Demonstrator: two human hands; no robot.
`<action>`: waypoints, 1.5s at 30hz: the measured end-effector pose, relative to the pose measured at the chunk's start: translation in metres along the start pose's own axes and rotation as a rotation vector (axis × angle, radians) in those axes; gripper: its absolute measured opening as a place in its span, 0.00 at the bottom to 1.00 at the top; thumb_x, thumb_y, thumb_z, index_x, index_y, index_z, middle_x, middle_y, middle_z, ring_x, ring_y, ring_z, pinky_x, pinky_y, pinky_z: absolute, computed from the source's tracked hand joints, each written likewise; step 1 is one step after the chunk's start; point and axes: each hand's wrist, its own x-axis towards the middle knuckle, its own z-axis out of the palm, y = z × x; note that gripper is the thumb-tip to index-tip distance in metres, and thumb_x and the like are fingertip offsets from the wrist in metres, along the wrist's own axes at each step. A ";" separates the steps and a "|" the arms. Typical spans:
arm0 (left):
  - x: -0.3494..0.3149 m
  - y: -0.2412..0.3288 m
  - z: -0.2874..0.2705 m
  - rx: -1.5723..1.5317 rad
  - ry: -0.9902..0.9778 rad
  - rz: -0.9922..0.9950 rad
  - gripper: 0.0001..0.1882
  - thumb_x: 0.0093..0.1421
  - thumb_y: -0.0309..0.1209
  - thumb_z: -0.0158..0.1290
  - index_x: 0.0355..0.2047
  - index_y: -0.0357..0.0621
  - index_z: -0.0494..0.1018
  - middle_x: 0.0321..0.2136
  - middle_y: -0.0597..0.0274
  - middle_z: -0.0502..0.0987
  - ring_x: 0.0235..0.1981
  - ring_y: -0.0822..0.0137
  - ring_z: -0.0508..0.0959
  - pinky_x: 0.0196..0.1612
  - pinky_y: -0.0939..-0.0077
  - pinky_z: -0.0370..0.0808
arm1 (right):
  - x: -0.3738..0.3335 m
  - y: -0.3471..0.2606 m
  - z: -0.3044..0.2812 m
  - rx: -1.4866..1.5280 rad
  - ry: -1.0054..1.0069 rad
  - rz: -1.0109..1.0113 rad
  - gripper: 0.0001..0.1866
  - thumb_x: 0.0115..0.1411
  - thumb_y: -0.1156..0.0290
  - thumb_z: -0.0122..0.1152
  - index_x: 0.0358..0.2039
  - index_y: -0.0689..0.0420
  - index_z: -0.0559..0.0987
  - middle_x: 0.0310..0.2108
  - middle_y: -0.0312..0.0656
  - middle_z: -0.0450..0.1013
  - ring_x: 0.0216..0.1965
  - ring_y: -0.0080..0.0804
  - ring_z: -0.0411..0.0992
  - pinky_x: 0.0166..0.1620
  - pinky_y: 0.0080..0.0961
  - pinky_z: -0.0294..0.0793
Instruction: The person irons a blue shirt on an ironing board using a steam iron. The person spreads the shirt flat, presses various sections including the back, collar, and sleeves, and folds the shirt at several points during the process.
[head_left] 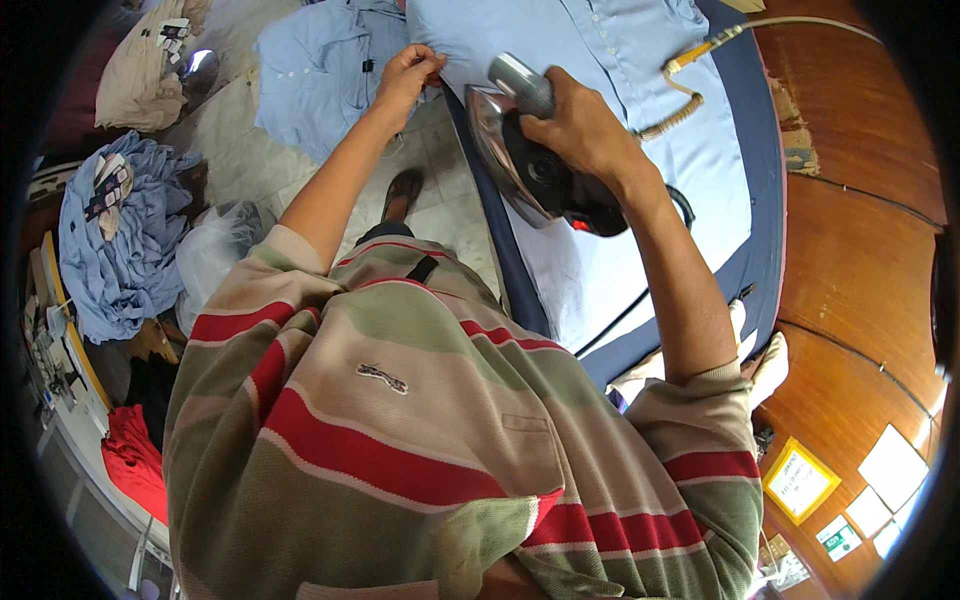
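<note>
A light blue shirt lies spread over a dark navy ironing table. My right hand is wrapped round the grey handle of a steam iron with a shiny metal side and black body. The iron is tilted above the left part of the shirt; whether its sole touches the cloth I cannot tell. At the table's left edge, my left hand has its fingers closed in a pinch on the shirt's edge. The fingertips are partly hidden.
A coiled hose and dark cord run by the iron. More blue shirts lie beyond my left arm. A heap of blue clothes, a clear plastic bag and a red cloth are at left. Wooden panelling borders the right.
</note>
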 end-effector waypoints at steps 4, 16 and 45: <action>0.004 -0.003 -0.008 -0.029 -0.016 -0.025 0.06 0.54 0.33 0.57 0.27 0.49 0.71 0.22 0.73 0.72 0.22 0.79 0.70 0.27 0.86 0.66 | 0.025 -0.017 0.007 -0.015 0.001 -0.030 0.27 0.50 0.53 0.60 0.37 0.66 0.70 0.34 0.62 0.72 0.39 0.55 0.72 0.43 0.42 0.70; -0.008 -0.012 0.026 0.349 0.425 0.572 0.09 0.58 0.30 0.51 0.36 0.40 0.67 0.28 0.65 0.71 0.27 0.73 0.69 0.33 0.79 0.68 | -0.060 0.050 -0.001 0.148 0.172 0.198 0.24 0.47 0.58 0.60 0.37 0.64 0.69 0.31 0.60 0.73 0.36 0.55 0.73 0.41 0.40 0.71; -0.170 -0.039 0.107 1.514 -0.585 0.924 0.28 0.60 0.49 0.42 0.60 0.62 0.56 0.62 0.66 0.53 0.64 0.61 0.51 0.58 0.46 0.46 | -0.259 0.064 0.048 1.041 0.617 0.845 0.32 0.46 0.67 0.65 0.46 0.68 0.60 0.26 0.43 0.67 0.23 0.27 0.69 0.26 0.24 0.72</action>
